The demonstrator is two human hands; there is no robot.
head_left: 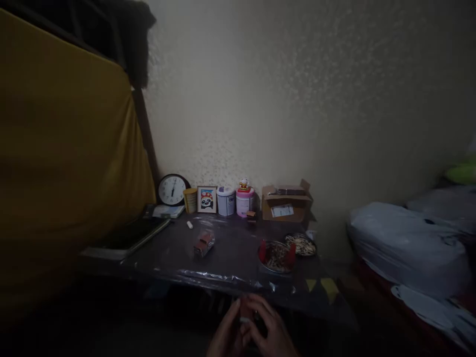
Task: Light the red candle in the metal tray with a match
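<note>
Low in front of the table edge, my left hand (227,331) and my right hand (270,327) meet around a small reddish-brown box (246,311), apparently a matchbox. Fingers of both hands are closed about its sides, and its lower part is partly hidden by them. Beyond them on the table (230,255) lies a clear-wrapped pack of similar brown boxes (204,243). To the right stands a round dish (277,269) with thin sticks and two red upright pieces. Behind it a second dish (300,245) holds pale sticks, which look like matchsticks.
Along the wall stand a clock (172,190), a yellow cup (190,200), a framed panda picture (207,199), two tubs (226,202), and an open carton (284,206). Yellow pieces (329,288) lie at the right edge. White bags (405,248) sit farther right; a yellow cloth (70,148) hangs left.
</note>
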